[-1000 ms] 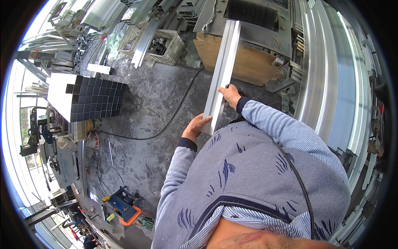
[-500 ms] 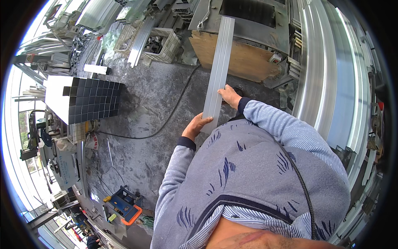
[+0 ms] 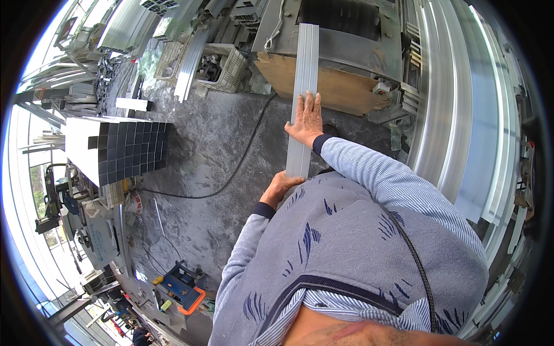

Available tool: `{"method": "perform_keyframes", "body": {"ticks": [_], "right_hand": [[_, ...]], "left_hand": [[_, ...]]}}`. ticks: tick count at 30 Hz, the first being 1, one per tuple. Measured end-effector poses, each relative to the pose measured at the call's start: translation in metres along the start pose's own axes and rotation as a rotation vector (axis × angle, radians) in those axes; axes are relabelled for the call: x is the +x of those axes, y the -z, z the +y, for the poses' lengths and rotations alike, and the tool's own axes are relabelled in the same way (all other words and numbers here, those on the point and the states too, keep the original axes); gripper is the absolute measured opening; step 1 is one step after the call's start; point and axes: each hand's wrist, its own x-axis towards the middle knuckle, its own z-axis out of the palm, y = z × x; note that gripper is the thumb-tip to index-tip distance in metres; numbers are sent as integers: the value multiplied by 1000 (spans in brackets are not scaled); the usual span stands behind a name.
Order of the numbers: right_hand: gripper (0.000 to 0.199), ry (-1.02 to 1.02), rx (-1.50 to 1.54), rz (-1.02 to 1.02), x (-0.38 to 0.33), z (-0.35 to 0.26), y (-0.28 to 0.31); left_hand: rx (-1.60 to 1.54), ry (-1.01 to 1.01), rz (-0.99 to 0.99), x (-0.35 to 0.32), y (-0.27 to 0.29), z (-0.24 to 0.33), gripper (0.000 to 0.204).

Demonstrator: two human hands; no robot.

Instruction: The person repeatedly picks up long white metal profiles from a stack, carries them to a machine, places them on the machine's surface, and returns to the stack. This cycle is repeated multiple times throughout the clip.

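Observation:
A long, silvery aluminium profile [image 3: 306, 63] with lengthwise grooves runs from my body to the metal-topped bench [image 3: 271, 29], its far end over the bench top. My right hand [image 3: 307, 120] lies flat across the middle of the profile, fingers stretched out and thumb over the left edge. At the near end, close to my apron, my left hand [image 3: 281, 187] grips the profile, thumb on top; the other fingers are partly hidden beneath it.
Long profiles [image 3: 444, 92] lie stacked along the right. A crate [image 3: 234, 72] of offcuts stands beyond the floor cable [image 3: 245, 150]. At left is a stack of dark-ended square tubes [image 3: 135, 147]. A blue and orange toolbox [image 3: 182, 288] sits lower left.
My right hand has moved from gripping the right edge to lying flat across the profile's top. My left hand has shifted to the near end, and the profile stands straighter ahead.

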Motion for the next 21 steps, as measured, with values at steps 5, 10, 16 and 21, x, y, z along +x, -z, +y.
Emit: {"method": "perform_keyframes", "body": {"ticks": [5,10,16,21], "right_hand": [[99,43,54,150,50,24,5],[94,46,75,330,176,70,35],[90,3,-71,377,332,132,74],[86,-27,-123,373,401,154,85]], "left_hand": [[18,-33,19,51,3,40,52],[56,-98,-17,150,2,140,50],[48,-98,-27,243,-19,282,57],[83,-49,-22,276,-22,345,67]]}}
